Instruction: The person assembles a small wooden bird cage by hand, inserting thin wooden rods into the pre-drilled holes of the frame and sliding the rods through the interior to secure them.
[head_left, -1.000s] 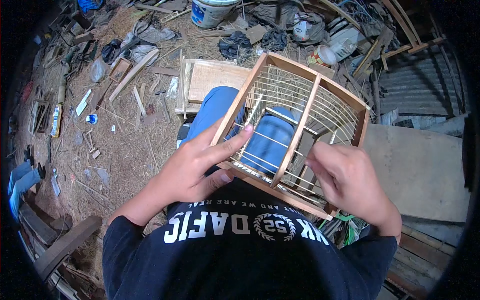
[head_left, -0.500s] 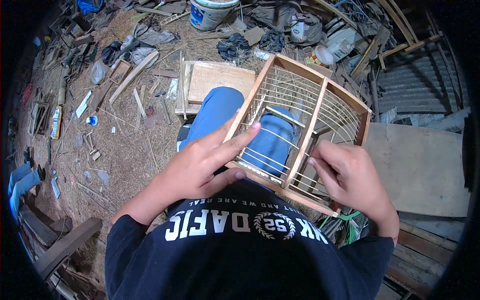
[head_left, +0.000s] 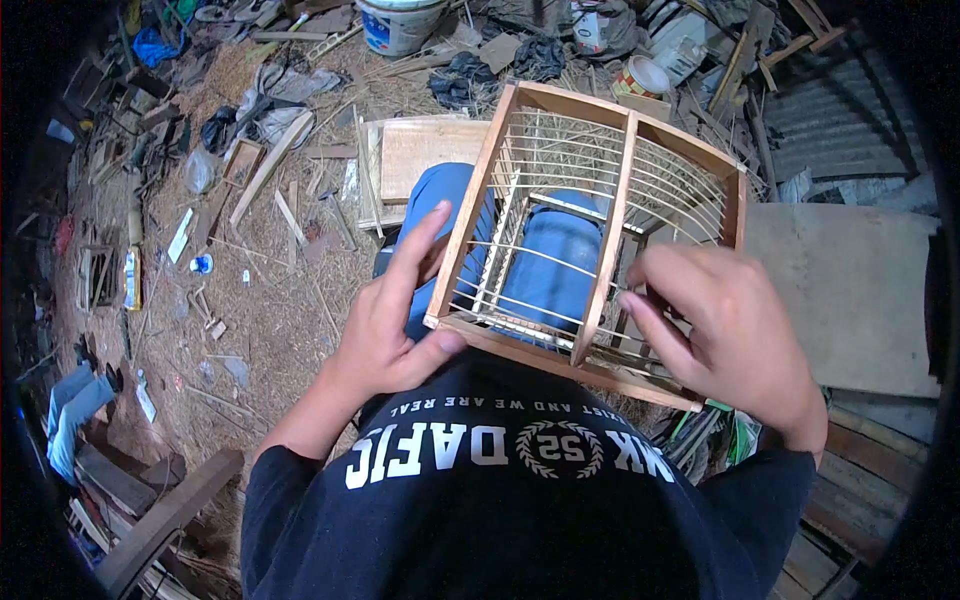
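A small wooden cage [head_left: 606, 250] with thin pale bars rests tilted across my lap; blue jeans show through its open frame. Beside its left rail is my left hand [head_left: 385, 325], index finger stretched out and thumb spread near the lower left corner. I cannot see a grip there, and the other fingers are partly hidden. Over the right section of the cage, my right hand [head_left: 720, 325] has thumb and curled fingers pinched together among the bars. What lies in that pinch, if anything, is too small to make out.
Ahead lies a wooden board [head_left: 430, 150] on a low stand. A hammer [head_left: 342, 218] and wood scraps litter the straw-strewn floor. A white bucket [head_left: 400, 25] stands at the back, a large flat panel [head_left: 840, 300] at right. Another person's jeans-clad legs [head_left: 78, 410] show at far left.
My left hand has drawn back from over the bars to the cage's left edge, its index finger now pointing away. The right hand stays pinched at the right section. The view has shifted slightly.
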